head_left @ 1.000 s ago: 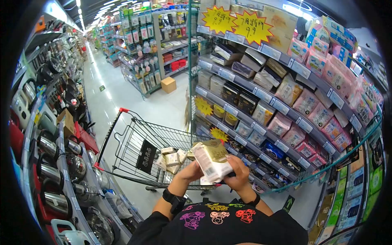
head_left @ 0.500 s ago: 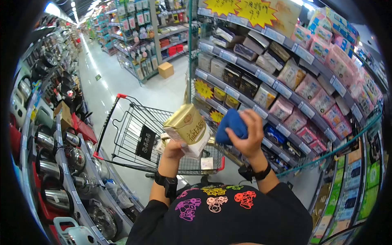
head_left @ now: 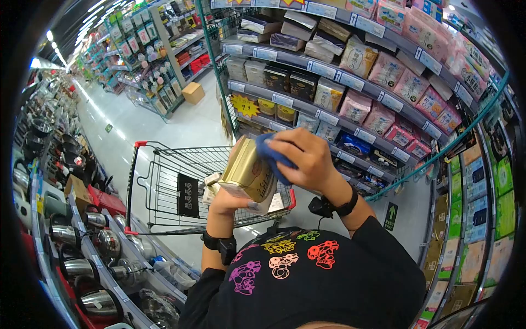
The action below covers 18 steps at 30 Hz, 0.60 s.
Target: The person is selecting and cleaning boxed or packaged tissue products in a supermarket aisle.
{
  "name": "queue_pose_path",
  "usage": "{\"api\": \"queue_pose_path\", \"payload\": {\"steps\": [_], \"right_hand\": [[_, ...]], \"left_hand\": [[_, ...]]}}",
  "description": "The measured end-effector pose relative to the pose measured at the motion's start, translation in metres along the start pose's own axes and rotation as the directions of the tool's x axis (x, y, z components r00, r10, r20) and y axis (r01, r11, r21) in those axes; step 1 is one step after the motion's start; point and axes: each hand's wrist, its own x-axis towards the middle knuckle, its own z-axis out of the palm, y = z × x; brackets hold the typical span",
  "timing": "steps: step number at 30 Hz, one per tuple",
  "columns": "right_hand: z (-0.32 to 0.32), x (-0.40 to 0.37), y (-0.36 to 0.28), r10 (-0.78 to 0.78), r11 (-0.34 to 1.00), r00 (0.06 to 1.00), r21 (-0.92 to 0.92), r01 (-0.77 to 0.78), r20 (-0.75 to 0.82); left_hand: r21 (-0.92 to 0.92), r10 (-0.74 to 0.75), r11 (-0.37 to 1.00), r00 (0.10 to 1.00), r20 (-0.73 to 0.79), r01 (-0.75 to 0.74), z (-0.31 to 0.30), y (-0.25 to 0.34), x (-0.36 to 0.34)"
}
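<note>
My left hand [head_left: 226,203] is wrapped round the lower side of a gold-and-white tissue pack [head_left: 244,171], which is tilted in front of my chest. Its thumb lies across the front of the pack. My right hand [head_left: 307,156] is closed on a bunched blue cloth [head_left: 267,150]. That cloth presses against the upper right side of the pack and covers part of it. Below both hands stands a wire shopping cart [head_left: 188,196], holding a few small light-coloured packs partly hidden by my left hand.
Shelves of tissue packs [head_left: 359,57] rise ahead and to the right, edged by a teal rail [head_left: 438,159]. Kettles [head_left: 101,303] and pans line the left shelves. A cardboard box [head_left: 193,93] sits on the aisle floor [head_left: 118,151] beyond the cart.
My right hand has brought the blue cloth leftward onto the pack, from being apart from it. The pack has turned and tilted in my left hand. My view has shifted to the right.
</note>
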Motion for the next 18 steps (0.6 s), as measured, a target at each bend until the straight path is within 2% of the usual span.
{"api": "queue_pose_path", "payload": {"steps": [2, 3, 6, 8, 9, 13, 16, 18], "right_hand": [[-0.004, -0.002, 0.004, 0.059, 0.992, 0.998, -0.114, -0.055, 0.035], [-0.006, -0.003, 0.004, 0.067, 0.991, 0.998, -0.117, -0.067, -0.001], [-0.017, 0.002, -0.012, -0.010, 1.000, 0.998, 0.019, 0.011, -0.061], [-0.021, 0.004, -0.022, -0.130, 0.973, 0.990, 0.198, 0.118, 0.047], [-0.019, 0.006, -0.029, -0.146, 0.972, 0.986, 0.200, 0.127, 0.086], [-0.009, -0.005, -0.010, 0.023, 0.997, 0.988, 0.074, -0.034, 0.150], [-0.002, -0.015, 0.001, 0.111, 0.992, 0.984, -0.076, -0.101, 0.136], [-0.001, -0.014, -0.005, 0.084, 0.995, 0.990, -0.053, -0.079, 0.116]], "left_hand": [[0.087, 0.073, 0.993, 0.997, 0.039, -0.076, -0.001, -0.001, 0.004], [0.130, 0.108, 0.985, 0.992, 0.060, -0.115, -0.001, -0.001, 0.007], [0.130, 0.066, 0.989, 0.996, 0.052, -0.072, -0.001, -0.001, 0.011], [0.200, 0.006, 0.980, 0.997, 0.074, -0.021, 0.002, 0.003, 0.010], [0.227, -0.020, 0.974, 0.995, 0.099, -0.003, 0.003, 0.004, 0.009], [0.276, -0.037, 0.961, 0.992, 0.117, 0.003, 0.002, 0.002, 0.006], [0.387, -0.053, 0.922, 0.992, 0.116, 0.004, -0.008, -0.001, 0.004], [0.325, -0.018, 0.946, 0.994, 0.108, -0.018, -0.009, -0.005, 0.004]]}}
